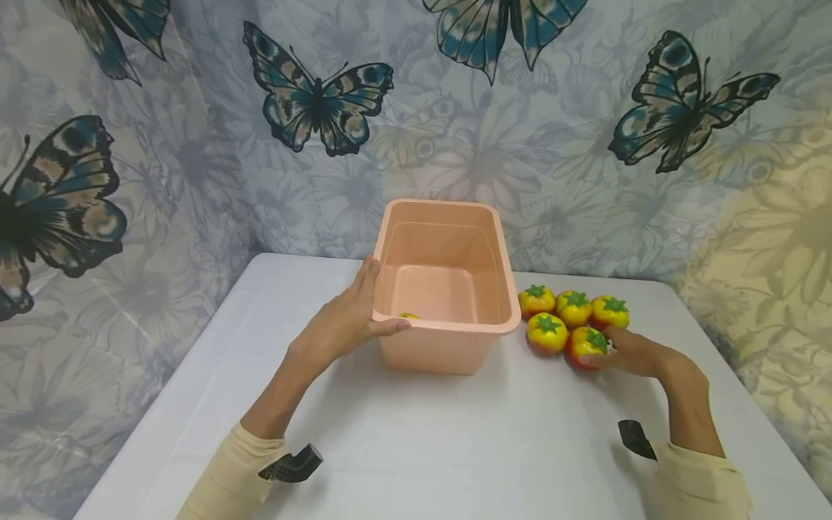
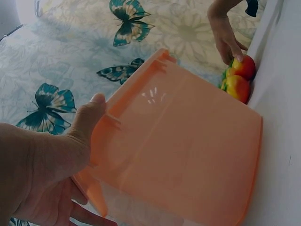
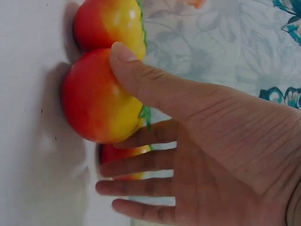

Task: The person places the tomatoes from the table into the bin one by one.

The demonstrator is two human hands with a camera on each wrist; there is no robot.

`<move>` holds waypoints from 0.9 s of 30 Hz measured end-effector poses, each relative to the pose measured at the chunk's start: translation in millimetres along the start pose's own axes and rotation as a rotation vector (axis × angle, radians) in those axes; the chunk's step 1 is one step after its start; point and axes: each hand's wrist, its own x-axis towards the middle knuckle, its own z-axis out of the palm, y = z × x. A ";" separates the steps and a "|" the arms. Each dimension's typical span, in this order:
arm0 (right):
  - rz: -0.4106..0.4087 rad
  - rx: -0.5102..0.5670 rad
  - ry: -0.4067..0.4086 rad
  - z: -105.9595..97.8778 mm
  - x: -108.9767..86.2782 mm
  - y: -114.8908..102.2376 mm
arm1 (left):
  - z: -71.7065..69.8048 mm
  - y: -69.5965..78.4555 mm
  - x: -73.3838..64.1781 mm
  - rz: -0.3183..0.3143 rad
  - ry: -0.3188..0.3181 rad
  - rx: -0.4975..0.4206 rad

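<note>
A peach-coloured plastic bin (image 1: pixel 445 350) stands upright on the table. My left hand (image 1: pixel 341 321) grips its left rim, with the thumb over the near corner and the fingers along the outside; the bin wall (image 2: pixel 178 141) fills much of the left wrist view. Right of the bin sit several red-and-yellow toy tomatoes (image 1: pixel 547 333) with green leafy tops. My right hand (image 1: pixel 633 352) pinches the nearest toy tomato (image 3: pixel 94 99) between thumb and index finger, the other fingers stretched out. Just inside the bin's near wall shows a bit of a yellow thing (image 1: pixel 408 315), mostly hidden.
The white table (image 1: pixel 455 448) ends at the back against a wall covering (image 1: pixel 552 195) printed with butterflies and flowers. Both sleeves have a dark wrist device (image 1: pixel 292 464) on them. The other toy tomatoes stand close around the pinched one.
</note>
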 end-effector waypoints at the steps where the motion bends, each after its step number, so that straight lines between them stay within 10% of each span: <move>1: -0.001 -0.005 0.008 0.2 -1.3 -0.5 | 0.3 -0.3 0.0 -0.001 -0.004 -0.001; 8: -0.034 -0.036 0.107 -5.2 -17.8 -5.6 | 0.6 -0.8 0.1 -0.007 -0.020 0.009; 21: -0.185 -0.002 0.535 -24.6 -41.9 -36.9 | -1.9 -1.4 -0.7 -0.023 -0.029 -0.028; 27: -0.225 -0.010 0.570 -27.7 -48.1 -52.0 | -1.4 -1.7 -0.1 -0.017 -0.027 -0.026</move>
